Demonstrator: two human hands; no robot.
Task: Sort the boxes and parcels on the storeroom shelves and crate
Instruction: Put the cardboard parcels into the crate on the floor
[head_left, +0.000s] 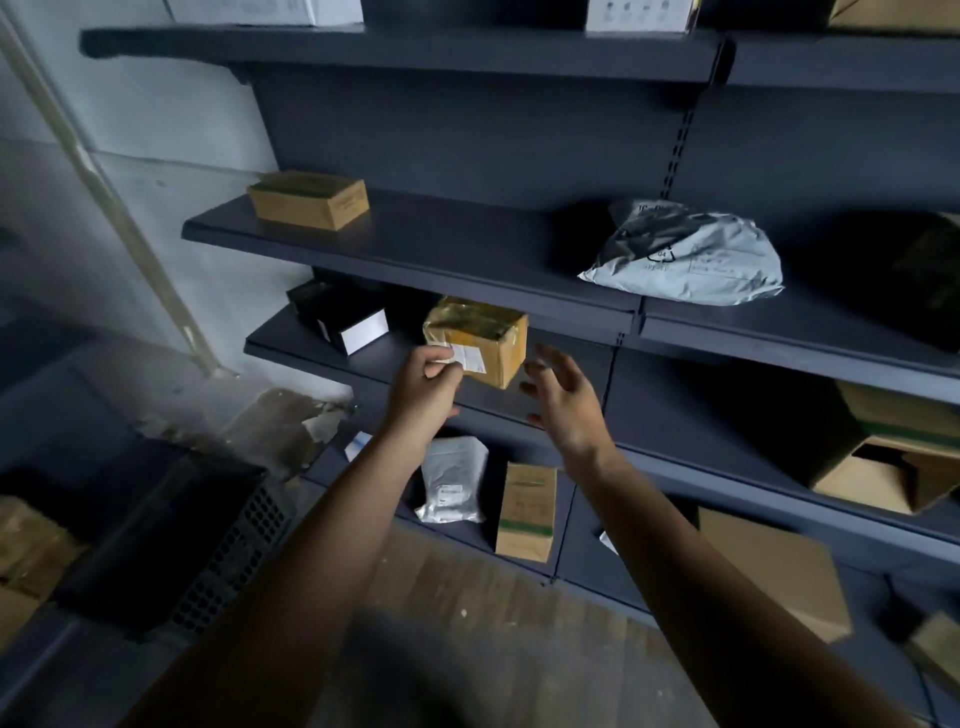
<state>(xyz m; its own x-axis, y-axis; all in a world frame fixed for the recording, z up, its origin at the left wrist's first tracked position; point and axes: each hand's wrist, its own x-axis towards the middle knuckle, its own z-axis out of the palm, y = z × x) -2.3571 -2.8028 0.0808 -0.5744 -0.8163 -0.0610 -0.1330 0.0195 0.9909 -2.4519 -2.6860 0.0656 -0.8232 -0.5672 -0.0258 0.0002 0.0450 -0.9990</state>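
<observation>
A brown taped box (488, 332) with a white label sits at the front of the third shelf (322, 348). My left hand (423, 387) has its fingers curled on the box's near left corner, by the label. My right hand (563, 397) hovers just right of the box with fingers spread, not touching it. To the left on the same shelf lies a black and white box (345, 319). The black perforated crate (218, 551) stands on the floor at lower left.
The shelf above holds a small cardboard box (309, 200) and a grey poly parcel (691, 254). On the bottom shelf are a white parcel (452, 480) and an upright cardboard box (524, 512). Open cartons (893, 467) sit at right. Cardboard (26, 545) lies at far left.
</observation>
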